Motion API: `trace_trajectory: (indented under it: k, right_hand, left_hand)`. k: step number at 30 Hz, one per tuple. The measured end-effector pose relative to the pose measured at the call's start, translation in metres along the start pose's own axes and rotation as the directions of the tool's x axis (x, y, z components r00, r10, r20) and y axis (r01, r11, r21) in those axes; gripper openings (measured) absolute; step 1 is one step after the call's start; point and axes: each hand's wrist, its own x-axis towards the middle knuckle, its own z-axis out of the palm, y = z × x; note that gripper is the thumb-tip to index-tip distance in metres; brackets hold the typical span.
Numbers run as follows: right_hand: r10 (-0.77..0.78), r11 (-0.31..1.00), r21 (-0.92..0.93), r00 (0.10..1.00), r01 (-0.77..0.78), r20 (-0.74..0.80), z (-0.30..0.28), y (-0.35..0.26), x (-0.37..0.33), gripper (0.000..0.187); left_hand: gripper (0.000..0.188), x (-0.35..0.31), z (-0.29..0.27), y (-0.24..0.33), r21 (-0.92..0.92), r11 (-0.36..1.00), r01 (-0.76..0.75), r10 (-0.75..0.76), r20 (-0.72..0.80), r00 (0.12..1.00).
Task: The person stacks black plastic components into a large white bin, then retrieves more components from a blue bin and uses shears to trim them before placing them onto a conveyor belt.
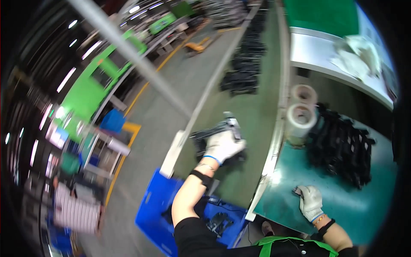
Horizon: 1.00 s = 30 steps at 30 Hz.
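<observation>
The long green conveyor belt (263, 115) carries a black row of parts (246, 64) farther along; my glossy teal table (334, 210) bears a black heap (342, 147). I judge the work partway, with what's left uncountable. On the belt's near stretch, my white-gloved left hand (223, 145) curls over a black angular part (209, 131), grip blurred, its long axis slanting crosswise, right end farther away. My white-gloved right hand (311, 201), half-curled, pinches a small dark piece (296, 190).

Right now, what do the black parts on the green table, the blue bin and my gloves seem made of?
Black parts: perhaps moulded plastic, semi-gloss with glints; metal possible. Blue bin: probably rigid plastic, smooth, evenly coloured. Gloves: likely knitted fabric, matte white, softly creased.
</observation>
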Motion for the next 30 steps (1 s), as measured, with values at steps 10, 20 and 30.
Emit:
trace_trajectory:
  k: [10, 20, 30]
  right_hand:
    - [0.199, 0.778, 0.615, 0.979, -0.126, -0.051, 0.041, 0.039, -0.043, 0.05]
    - [-0.003, 0.093, 0.978, 0.982, -0.186, 0.187, -0.075, 0.007, -0.098, 0.075]
    - [0.571, 0.05, 0.956, 0.794, -0.289, 0.211, -0.107, 0.093, -0.168, 0.066]
  left_hand:
    - [0.065, -0.238, 0.017, 0.13, -0.203, 0.976, 0.082, -0.069, 0.071, 0.995]
    - [0.063, -0.268, 0.095, 0.26, -0.622, 0.768, 0.157, -0.272, -0.094, 0.958]
    - [0.062, -0.263, 0.091, 0.341, -0.684, 0.722, 0.107, -0.031, 0.122, 0.992]
